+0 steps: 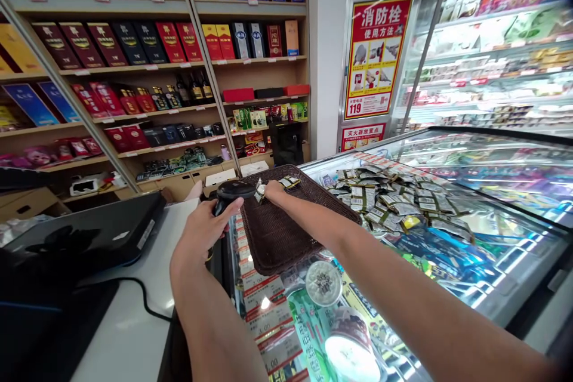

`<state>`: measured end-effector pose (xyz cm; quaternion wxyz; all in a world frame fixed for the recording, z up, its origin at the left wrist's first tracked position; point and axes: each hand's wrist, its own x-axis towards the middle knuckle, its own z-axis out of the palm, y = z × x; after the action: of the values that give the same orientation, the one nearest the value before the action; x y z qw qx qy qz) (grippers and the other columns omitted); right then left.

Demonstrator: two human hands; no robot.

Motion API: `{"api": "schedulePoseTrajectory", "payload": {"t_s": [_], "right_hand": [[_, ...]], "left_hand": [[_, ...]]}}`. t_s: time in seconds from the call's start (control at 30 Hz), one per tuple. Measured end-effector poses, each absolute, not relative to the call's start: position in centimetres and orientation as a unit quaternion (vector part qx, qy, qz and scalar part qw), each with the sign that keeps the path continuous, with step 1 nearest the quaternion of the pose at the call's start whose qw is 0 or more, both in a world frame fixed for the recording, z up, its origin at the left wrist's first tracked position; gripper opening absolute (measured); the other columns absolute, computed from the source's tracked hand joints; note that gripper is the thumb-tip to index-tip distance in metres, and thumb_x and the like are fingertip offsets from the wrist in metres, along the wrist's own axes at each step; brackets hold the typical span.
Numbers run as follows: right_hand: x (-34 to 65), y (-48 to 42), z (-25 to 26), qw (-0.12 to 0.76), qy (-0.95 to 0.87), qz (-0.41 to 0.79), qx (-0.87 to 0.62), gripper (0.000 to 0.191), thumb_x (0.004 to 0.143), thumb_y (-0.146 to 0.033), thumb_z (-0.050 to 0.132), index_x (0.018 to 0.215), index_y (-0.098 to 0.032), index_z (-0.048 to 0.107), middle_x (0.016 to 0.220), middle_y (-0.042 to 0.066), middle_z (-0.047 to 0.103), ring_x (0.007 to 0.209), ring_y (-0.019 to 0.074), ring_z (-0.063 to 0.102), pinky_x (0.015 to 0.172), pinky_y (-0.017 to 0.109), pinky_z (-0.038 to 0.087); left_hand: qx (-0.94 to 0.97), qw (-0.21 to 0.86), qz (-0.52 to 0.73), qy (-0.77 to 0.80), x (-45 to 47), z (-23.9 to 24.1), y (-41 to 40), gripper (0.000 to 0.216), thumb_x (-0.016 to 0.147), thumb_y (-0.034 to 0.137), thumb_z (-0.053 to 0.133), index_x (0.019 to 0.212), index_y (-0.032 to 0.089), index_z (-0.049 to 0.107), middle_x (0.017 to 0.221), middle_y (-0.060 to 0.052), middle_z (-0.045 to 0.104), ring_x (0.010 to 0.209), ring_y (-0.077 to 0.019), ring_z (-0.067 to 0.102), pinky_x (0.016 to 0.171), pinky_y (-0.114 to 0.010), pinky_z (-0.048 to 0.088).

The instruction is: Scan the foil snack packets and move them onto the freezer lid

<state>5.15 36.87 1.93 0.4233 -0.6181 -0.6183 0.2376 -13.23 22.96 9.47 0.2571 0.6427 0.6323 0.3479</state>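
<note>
At centre frame the left hand [203, 228] wraps its fingers tight around a black, rounded plastic scanner [229, 193]. Just beyond, the right hand [274, 190] pinches a small foil packet [260, 191] over the brown woven basket [273, 233] on the glass-topped freezer [492, 239].

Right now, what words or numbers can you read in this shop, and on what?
"消防栓 使用方法" and "119": red wall poster.
"灭火器放置点": small red sign below it.
"2.00", roughly: price tags on the freezer's edge.
Shelf boxes and the packets on the freezer lid: too blurred to read.
</note>
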Motion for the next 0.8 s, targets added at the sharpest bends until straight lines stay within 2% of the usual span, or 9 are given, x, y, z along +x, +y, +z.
{"api": "schedulePoseTrajectory", "payload": {"t_s": [0.1,0.17,0.23,0.3,0.4,0.57,0.7,0.8], "right_hand": [[7.0,36.9,2.5,0.362,-0.635,0.198,-0.653,0.019,0.097,-0.025,0.049,0.102,-0.014,0.064,0.101,0.016,0.067,0.094,0.0256,0.063,0.076,0.034,0.044],[9.4,35.2,2.6,0.351,-0.670,0.140,-0.639,0.020,0.099,-0.026,0.042,0.101,-0.018,0.061,0.094,0.011,0.067,0.088,0.0235,0.061,0.073,0.031,0.039],[12.2,32.3,2.6,0.382,-0.691,0.091,-0.607,0.021,0.100,-0.028,0.038,0.100,-0.020,0.058,0.086,0.007,0.065,0.081,0.0218,0.059,0.070,0.028,0.036],[14.6,28.8,2.7,0.429,-0.695,0.065,-0.573,0.022,0.100,-0.029,0.036,0.097,-0.021,0.056,0.080,0.004,0.062,0.075,0.0203,0.056,0.068,0.027,0.034],[16.9,23.9,2.7,0.485,-0.699,0.061,-0.521,0.023,0.100,-0.033,0.035,0.093,-0.022,0.054,0.072,0.001,0.057,0.067,0.0182,0.054,0.067,0.026,0.034],[17.9,19.4,2.7,0.528,-0.688,0.061,-0.494,0.024,0.099,-0.036,0.036,0.091,-0.023,0.054,0.069,-0.001,0.055,0.062,0.0164,0.052,0.065,0.025,0.035],[18.2,18.4,2.3,0.531,-0.673,0.049,-0.513,0.025,0.100,-0.037,0.037,0.090,-0.023,0.055,0.067,-0.001,0.054,0.059,0.0163,0.050,0.062,0.026,0.032],[18.5,18.1,1.7,0.538,-0.656,0.040,-0.528,0.026,0.100,-0.037,0.036,0.090,-0.023,0.055,0.066,0.000,0.055,0.058,0.0163,0.050,0.061,0.026,0.032]], "left_hand": [[0.629,0.283,0.375,0.620,-12.4,9.8,23.0,0.051,0.066,0.072,0.068,0.076,0.022,0.063,0.059,0.001,0.061,0.055,-0.0174,0.057,0.051,-0.026,0.042],[0.604,0.305,0.412,0.611,-11.4,10.2,22.9,0.051,0.062,0.068,0.074,0.078,0.021,0.063,0.058,0.002,0.060,0.055,-0.0169,0.057,0.050,-0.025,0.042],[0.588,0.316,0.446,0.596,-10.2,10.8,22.6,0.053,0.055,0.061,0.082,0.084,0.020,0.064,0.065,0.001,0.065,0.057,-0.0165,0.058,0.050,-0.025,0.042],[0.596,0.327,0.461,0.571,-8.9,11.3,22.4,0.056,0.050,0.053,0.086,0.089,0.020,0.065,0.080,-0.004,0.073,0.062,-0.0164,0.060,0.051,-0.025,0.044],[0.630,0.355,0.452,0.522,-7.1,11.9,22.0,0.054,0.050,0.049,0.087,0.091,0.020,0.066,0.100,-0.008,0.076,0.068,-0.0163,0.063,0.055,-0.026,0.048],[0.694,0.360,0.381,0.493,-4.1,12.1,21.7,0.046,0.051,0.047,0.088,0.083,0.019,0.068,0.087,-0.005,0.077,0.064,-0.0160,0.062,0.057,-0.027,0.049],[0.712,0.389,0.358,0.462,-2.7,11.9,21.5,0.045,0.056,0.049,0.086,0.085,0.019,0.070,0.080,-0.003,0.075,0.066,-0.0167,0.064,0.061,-0.028,0.050],[0.719,0.393,0.338,0.463,-2.5,11.8,21.5,0.043,0.060,0.048,0.084,0.088,0.019,0.069,0.071,-0.001,0.072,0.062,-0.0163,0.062,0.057,-0.027,0.048]]}}
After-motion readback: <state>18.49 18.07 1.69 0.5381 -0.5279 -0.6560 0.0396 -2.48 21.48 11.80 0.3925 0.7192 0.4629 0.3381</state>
